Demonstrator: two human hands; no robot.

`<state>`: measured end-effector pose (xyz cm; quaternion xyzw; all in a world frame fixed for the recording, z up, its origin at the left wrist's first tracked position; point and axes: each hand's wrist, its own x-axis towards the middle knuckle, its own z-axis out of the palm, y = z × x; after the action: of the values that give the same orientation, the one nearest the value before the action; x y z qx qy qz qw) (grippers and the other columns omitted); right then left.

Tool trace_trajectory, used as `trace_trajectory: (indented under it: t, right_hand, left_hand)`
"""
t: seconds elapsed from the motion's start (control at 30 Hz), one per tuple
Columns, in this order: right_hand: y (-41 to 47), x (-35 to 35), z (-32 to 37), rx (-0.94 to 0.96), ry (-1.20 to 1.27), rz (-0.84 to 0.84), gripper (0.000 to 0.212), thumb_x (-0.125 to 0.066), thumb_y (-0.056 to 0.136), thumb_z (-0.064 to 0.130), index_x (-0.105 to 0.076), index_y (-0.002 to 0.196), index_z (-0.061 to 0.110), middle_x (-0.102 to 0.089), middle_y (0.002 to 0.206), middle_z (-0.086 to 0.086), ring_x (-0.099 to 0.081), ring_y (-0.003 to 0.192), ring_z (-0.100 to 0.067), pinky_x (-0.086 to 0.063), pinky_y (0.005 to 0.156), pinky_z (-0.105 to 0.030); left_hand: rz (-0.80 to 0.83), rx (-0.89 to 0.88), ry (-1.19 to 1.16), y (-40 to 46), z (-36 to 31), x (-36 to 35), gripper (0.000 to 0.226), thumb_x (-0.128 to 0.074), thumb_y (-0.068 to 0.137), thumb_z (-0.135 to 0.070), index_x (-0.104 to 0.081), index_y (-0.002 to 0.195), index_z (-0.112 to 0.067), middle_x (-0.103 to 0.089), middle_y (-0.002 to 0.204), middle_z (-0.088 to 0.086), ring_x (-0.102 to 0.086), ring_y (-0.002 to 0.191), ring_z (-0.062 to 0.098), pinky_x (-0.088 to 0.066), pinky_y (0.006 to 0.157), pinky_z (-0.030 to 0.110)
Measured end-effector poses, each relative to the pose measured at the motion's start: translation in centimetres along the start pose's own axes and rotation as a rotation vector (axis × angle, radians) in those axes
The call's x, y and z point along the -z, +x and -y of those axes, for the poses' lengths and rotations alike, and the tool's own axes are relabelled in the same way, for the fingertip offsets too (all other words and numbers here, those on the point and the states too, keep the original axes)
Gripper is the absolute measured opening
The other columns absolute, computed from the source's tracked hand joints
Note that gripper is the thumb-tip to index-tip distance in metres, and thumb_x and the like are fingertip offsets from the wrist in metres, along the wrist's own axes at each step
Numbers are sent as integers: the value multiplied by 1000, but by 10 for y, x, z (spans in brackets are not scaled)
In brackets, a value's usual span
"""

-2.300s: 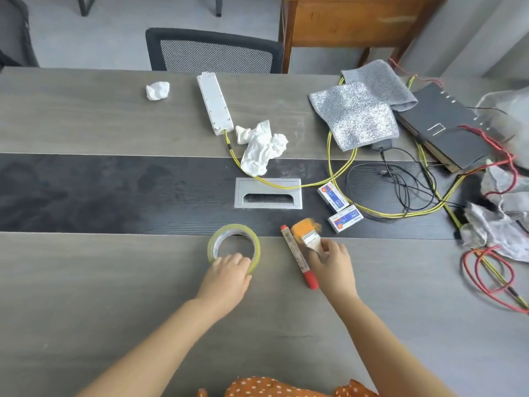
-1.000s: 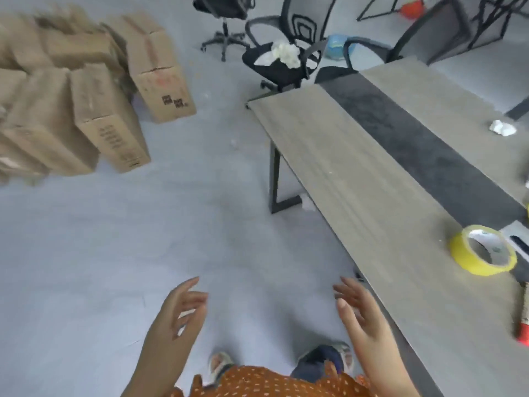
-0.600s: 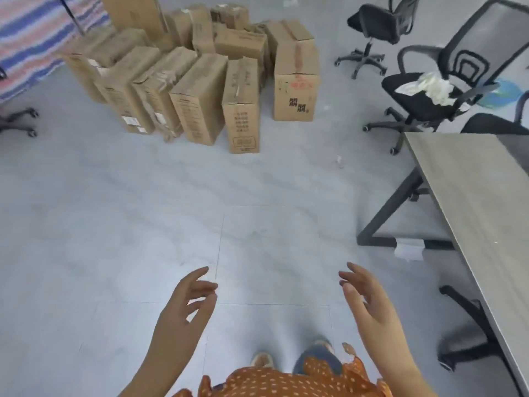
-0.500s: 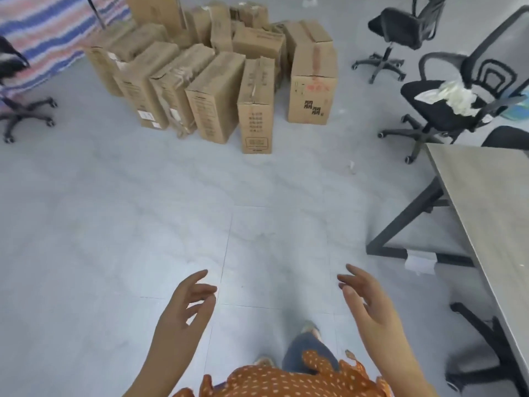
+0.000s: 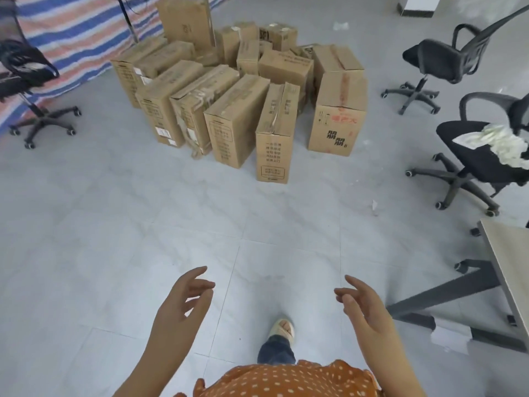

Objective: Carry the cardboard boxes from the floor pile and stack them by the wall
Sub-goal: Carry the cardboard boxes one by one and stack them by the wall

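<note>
A pile of several brown cardboard boxes (image 5: pixel 234 118) stands on the grey tiled floor ahead of me, most of them upright on their narrow sides. The nearest is a slim box (image 5: pixel 274 136), with a wider box bearing black characters (image 5: pixel 339 110) to its right. My left hand (image 5: pixel 183 308) and my right hand (image 5: pixel 363 305) float in front of my waist, palms facing each other, fingers relaxed and holding nothing. Both hands are well short of the pile.
Black office chairs stand at the left (image 5: pixel 28 81), back right (image 5: pixel 438 58) and right (image 5: pixel 483 156), the last with white crumpled paper on its seat. A grey table (image 5: pixel 512 262) with a dark metal leg is at the right edge. A striped tarp (image 5: pixel 71 32) hangs behind the boxes.
I turned away from the table and its tape roll toward the floor pile and have stepped closer; the boxes now look larger. Both hands let go of the table items and stay empty.
</note>
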<state>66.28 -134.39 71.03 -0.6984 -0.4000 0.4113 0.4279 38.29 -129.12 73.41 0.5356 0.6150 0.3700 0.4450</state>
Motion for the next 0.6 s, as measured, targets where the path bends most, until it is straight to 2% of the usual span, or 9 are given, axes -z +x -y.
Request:
trace_trajectory:
  t: [0.17, 0.33, 0.47, 0.53, 0.6]
  right_hand:
    - [95, 24, 31, 13, 25, 7, 27, -52, 96, 22, -55, 115, 41, -69, 100, 17, -62, 99, 2, -46, 91, -27]
    - [156, 34, 38, -15, 36, -34, 27, -51, 96, 20, -56, 114, 40, -69, 101, 20, -62, 99, 2, -47, 96, -33]
    - [195, 25, 40, -61, 39, -15, 27, -50, 96, 23, -55, 115, 42, -68, 102, 21, -61, 102, 2, -47, 96, -33]
    - [218, 15, 48, -68, 40, -34, 27, -51, 96, 22, -55, 114, 42, -68, 102, 20, -61, 102, 2, -47, 98, -35]
    - [248, 5, 56, -91, 51, -42, 27, -51, 96, 22, -56, 114, 42, -69, 102, 20, -61, 102, 2, -47, 98, -37]
  left_hand:
    - [-38, 18, 19, 70, -34, -30, 37, -57, 92, -6, -58, 109, -38, -68, 101, -14, -63, 97, 2, -47, 78, 11]
    - [-22, 40, 62, 120, -47, -50, 38, -58, 90, -3, -59, 108, -36, -69, 100, -14, -63, 91, -2, -44, 75, 3]
    - [-18, 87, 64, 167, -45, -61, 36, -59, 90, -5, -58, 105, -38, -70, 95, -6, -63, 91, -1, -48, 75, 11]
    - [-3, 79, 71, 195, -50, -63, 37, -58, 90, -3, -59, 106, -36, -70, 98, -11, -63, 90, -1, -46, 75, 6]
    - [13, 87, 83, 226, -49, -64, 38, -58, 90, -3, -58, 106, -38, -69, 98, -14, -63, 92, -2, -47, 75, 8]
